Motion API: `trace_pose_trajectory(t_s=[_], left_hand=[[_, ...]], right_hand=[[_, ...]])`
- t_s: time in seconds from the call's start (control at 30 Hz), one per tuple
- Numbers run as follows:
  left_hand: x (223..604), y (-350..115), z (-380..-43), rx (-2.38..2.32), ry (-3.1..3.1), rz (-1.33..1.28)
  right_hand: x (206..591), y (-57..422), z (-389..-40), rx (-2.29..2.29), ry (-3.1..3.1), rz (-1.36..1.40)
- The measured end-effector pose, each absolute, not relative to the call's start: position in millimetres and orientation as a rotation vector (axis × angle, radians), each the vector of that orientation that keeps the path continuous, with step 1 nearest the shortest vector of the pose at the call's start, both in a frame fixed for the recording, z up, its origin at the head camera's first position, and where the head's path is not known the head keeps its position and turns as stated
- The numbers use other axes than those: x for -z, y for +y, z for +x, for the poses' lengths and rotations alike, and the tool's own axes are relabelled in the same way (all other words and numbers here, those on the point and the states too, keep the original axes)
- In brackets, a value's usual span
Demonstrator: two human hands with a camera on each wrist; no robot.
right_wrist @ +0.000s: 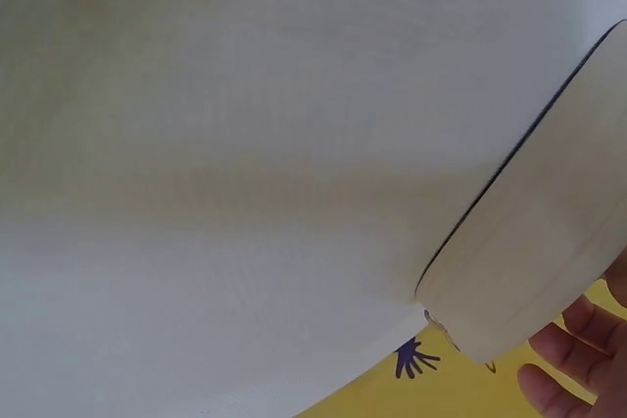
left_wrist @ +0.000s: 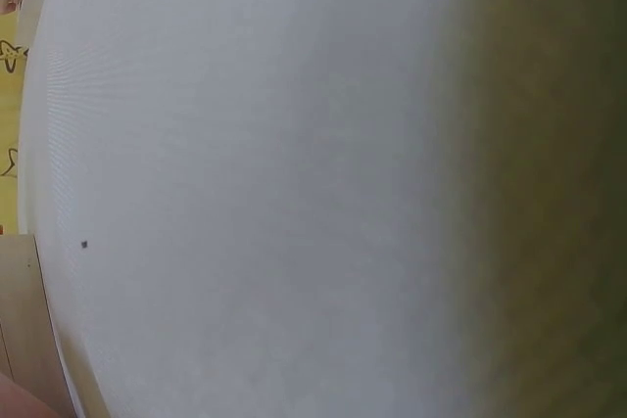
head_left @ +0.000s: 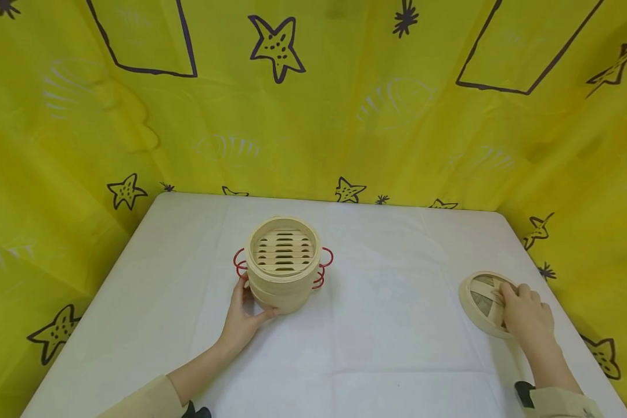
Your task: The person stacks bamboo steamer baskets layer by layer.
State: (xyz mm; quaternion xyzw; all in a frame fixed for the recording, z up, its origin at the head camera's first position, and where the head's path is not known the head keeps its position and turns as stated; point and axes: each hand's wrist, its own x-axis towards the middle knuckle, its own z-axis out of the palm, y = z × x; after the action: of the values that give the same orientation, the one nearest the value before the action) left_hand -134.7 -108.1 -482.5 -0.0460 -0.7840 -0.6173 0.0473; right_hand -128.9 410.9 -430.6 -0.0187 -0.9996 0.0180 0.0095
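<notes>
A round bamboo steamer [head_left: 284,283], stacked in tiers with a slatted top tier and red loop handles on both sides, stands left of the table's middle. My left hand [head_left: 240,319] holds its lower left side, thumb at the front and fingers around the back, partly hidden. To the right, my right hand [head_left: 529,313] grips the woven bamboo lid [head_left: 483,303] by its top, fingertips at the centre strip. The right wrist view shows the lid's pale side wall [right_wrist: 534,212] close to the white cloth, with curled fingers [right_wrist: 578,349] beside it.
A white cloth covers the table [head_left: 386,325]. Behind it and along both sides hangs a yellow curtain [head_left: 313,128] with starfish drawings. The lid is near the table's right edge. A small dark speck [left_wrist: 84,244] marks the cloth in the left wrist view.
</notes>
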Motion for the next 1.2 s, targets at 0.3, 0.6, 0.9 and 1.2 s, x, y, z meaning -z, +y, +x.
trace_pose_trajectory(t_s=[0.3,0.6,0.9,1.2], left_hand=[[451,-102,-125,1.907,-2.395,-0.108],[459,-104,-128,1.906,-2.377,-0.139],[484,-109,-135,1.892,-2.382,-0.139],[486,-109,-136,1.893,-2.382,-0.138]], right_hand=[[437,411,-131,-0.022,-3.098,-0.013],[434,413,-135,-0.019,-3.093,-0.008],[419,400,-144,0.001,-2.991,0.071],[397,375,-159,0.039,-2.942,0.135]])
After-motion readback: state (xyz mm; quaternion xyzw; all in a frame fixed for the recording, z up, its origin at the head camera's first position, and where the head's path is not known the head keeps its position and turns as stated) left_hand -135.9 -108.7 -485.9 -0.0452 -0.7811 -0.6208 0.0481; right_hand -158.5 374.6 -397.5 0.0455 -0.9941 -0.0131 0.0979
